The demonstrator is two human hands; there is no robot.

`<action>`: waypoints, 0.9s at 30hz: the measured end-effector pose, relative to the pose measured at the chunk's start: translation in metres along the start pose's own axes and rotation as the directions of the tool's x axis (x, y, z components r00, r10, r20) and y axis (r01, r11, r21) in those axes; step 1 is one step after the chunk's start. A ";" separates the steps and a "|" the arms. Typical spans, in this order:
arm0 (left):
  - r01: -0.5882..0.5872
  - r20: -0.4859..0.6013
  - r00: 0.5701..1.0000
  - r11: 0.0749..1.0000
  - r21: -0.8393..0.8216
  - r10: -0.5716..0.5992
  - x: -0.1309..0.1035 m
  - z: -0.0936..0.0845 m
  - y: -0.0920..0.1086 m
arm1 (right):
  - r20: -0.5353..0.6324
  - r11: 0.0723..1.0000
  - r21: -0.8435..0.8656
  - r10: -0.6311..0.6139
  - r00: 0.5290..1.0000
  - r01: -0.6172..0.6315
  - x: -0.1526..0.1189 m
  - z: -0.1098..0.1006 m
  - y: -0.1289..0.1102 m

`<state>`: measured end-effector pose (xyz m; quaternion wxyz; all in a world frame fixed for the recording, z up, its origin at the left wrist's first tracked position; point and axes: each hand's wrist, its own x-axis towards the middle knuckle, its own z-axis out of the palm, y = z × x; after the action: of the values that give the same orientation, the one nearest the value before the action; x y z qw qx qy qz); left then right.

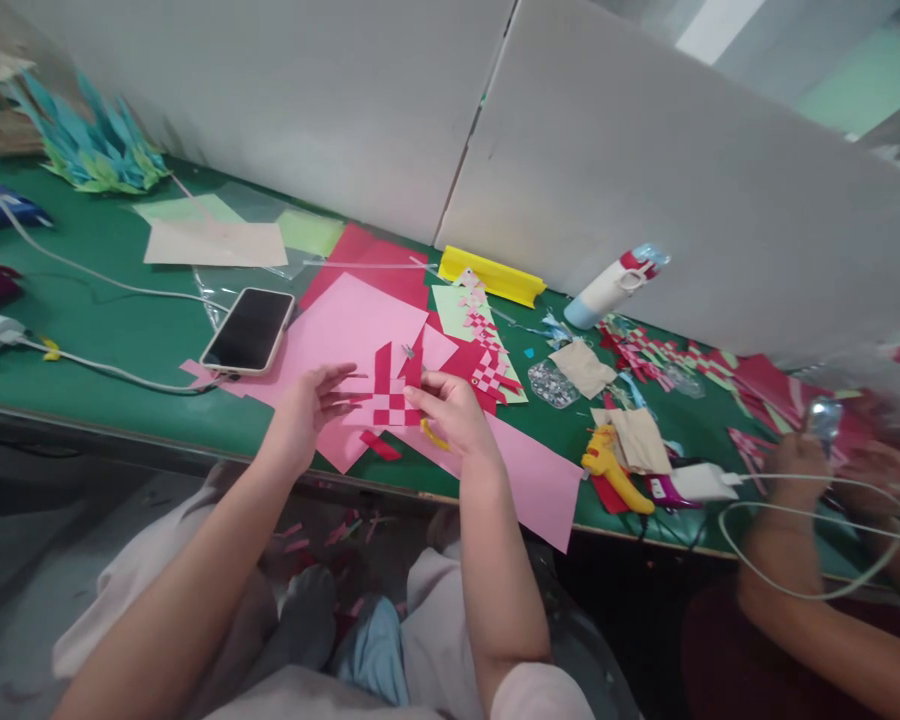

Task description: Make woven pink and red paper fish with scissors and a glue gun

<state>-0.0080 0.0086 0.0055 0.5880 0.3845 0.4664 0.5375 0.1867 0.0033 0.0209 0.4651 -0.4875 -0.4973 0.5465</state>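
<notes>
A small woven paper check [390, 405] in red and pink sits between my hands, its loose strips sticking out upward and to the left. My right hand [454, 408] pinches its right side between thumb and fingers. A yellow loop [435, 434] shows under that palm and a small metal tip [409, 351] above the fingers; they look like parts of scissors, mostly hidden by the hand. My left hand [319, 405] has its fingers stretched out and apart beside the left strips; whether they touch is unclear. Pink paper sheets [349, 315] lie beneath, with a cut red strip [380, 446] nearby.
A phone [247, 331] lies left, near white cables. Further right are a yellow holder [491, 277], a bottle [615, 287], woven paper strips [487, 365] and a yellow glue gun [613, 470]. Another person's hands [799, 465] hold something shiny at far right. Paper scraps litter the floor.
</notes>
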 end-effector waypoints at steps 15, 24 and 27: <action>0.061 0.085 0.994 0.997 0.042 -0.064 -0.004 -0.003 -0.001 | 0.021 0.980 0.140 0.137 0.990 -0.138 0.004 -0.002 -0.001; 0.008 0.030 1.000 0.998 0.059 -0.010 -0.006 -0.003 0.001 | 0.094 0.993 0.015 0.112 0.989 -0.114 -0.002 -0.002 -0.003; 0.028 0.030 0.999 0.998 0.053 -0.030 -0.007 -0.004 0.004 | 0.065 0.994 0.037 0.104 0.992 -0.107 -0.001 -0.002 0.001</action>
<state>-0.0130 0.0025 0.0094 0.5926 0.4013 0.4766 0.5104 0.1893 0.0022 0.0203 0.4293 -0.4862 -0.4742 0.5953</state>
